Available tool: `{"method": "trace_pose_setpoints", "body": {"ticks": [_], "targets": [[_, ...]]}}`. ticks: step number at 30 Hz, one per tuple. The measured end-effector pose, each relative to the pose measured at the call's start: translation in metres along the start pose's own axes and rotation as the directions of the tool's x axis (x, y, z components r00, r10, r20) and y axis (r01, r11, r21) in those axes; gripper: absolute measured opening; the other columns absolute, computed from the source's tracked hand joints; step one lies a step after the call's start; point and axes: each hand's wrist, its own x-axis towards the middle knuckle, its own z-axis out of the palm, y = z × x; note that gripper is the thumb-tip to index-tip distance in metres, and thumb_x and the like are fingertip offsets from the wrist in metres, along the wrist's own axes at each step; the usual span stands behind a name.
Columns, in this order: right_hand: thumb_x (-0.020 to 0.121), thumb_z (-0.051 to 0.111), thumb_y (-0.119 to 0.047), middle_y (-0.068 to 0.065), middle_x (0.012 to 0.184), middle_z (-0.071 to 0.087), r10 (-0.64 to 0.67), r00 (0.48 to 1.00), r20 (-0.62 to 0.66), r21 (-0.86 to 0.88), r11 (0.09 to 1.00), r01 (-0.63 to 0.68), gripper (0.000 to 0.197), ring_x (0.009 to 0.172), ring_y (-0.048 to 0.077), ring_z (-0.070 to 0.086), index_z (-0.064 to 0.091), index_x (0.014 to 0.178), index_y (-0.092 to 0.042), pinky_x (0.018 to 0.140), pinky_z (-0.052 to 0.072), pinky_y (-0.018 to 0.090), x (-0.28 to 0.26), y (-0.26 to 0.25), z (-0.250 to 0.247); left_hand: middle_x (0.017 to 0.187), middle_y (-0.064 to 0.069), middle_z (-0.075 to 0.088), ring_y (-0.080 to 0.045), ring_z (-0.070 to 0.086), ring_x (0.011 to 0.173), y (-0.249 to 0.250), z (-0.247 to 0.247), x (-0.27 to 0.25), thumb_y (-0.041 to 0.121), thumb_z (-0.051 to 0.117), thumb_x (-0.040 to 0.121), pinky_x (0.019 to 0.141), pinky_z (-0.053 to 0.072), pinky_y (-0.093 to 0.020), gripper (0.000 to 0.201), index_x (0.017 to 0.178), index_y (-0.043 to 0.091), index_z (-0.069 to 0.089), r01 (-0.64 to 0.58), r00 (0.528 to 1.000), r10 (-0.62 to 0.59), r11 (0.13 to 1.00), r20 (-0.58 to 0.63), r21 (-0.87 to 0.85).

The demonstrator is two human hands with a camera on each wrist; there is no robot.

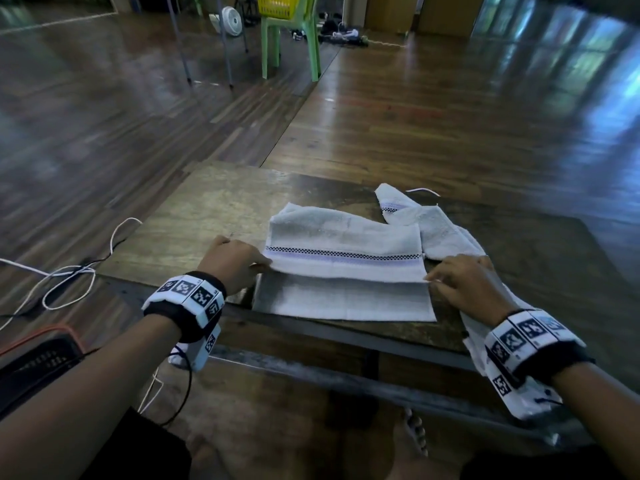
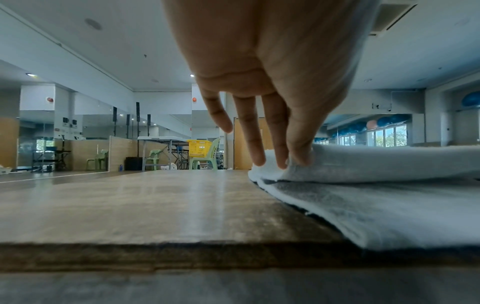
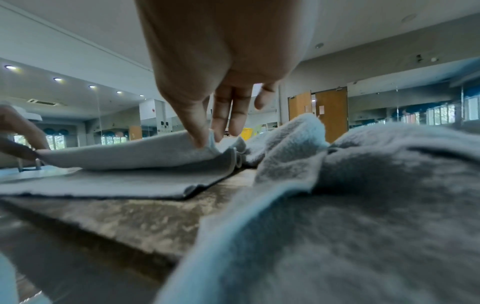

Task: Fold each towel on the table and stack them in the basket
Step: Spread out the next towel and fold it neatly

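my left hand and right hand each pinch a corner of the pale grey terry towel with a checked stripe, half-folded at the centre of the frame on the worn wooden table. a second crumpled grey towel lies right of it. the yellow plastic basket sits at top centre.

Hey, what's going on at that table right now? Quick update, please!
Left hand and right hand each pinch a corner of the half-folded towel. Second towel lies crumpled beside it. Nothing blocking.
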Motion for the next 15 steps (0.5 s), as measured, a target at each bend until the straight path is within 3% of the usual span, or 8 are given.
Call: {"method": "trace_pose_setpoints", "body": {"ticks": [3,8,15], "targets": [[0.067,0.082,-0.015,-0.008,0.076,0.066,-0.078,0.995,-0.065,0.028,0.996,0.080,0.018,0.078,0.019,0.063,0.070,0.075,-0.027,0.078,0.041,0.045,-0.019,0.004,0.001,0.106,0.016,0.069,-0.010,0.061,0.097,-0.001,-0.004,-0.013,0.044,0.052,0.090,0.093,0.028,-0.029,0.021,0.104,0.039,0.068,-0.009,1.000,0.008,0.999,-0.030,-0.037],[0.067,0.082,-0.014,-0.010,0.079,0.066,-0.155,0.988,-0.017,0.045,0.987,0.156,0.021,0.075,0.014,0.063,0.070,0.078,-0.028,0.070,0.049,0.045,-0.036,0.013,0.011,0.103,0.019,0.069,-0.004,0.060,0.096,0.000,0.002,-0.032,0.044,0.057,0.087,0.092,0.031,-0.027,0.018,0.099,0.038,0.069,-0.100,0.995,0.100,0.994,-0.009,-0.038],[0.068,0.080,-0.015,-0.010,0.079,0.067,-0.177,0.984,0.036,0.008,0.984,0.177,0.020,0.075,0.017,0.063,0.074,0.081,-0.030,0.071,0.034,0.033,-0.037,0.011,0.018,0.101,0.018,0.069,-0.007,0.063,0.089,0.001,0.022,-0.045,0.040,0.060,0.087,0.084,0.032,-0.026,0.017,0.099,0.035,0.071,-0.170,0.985,0.168,0.982,-0.024,-0.080]]}}
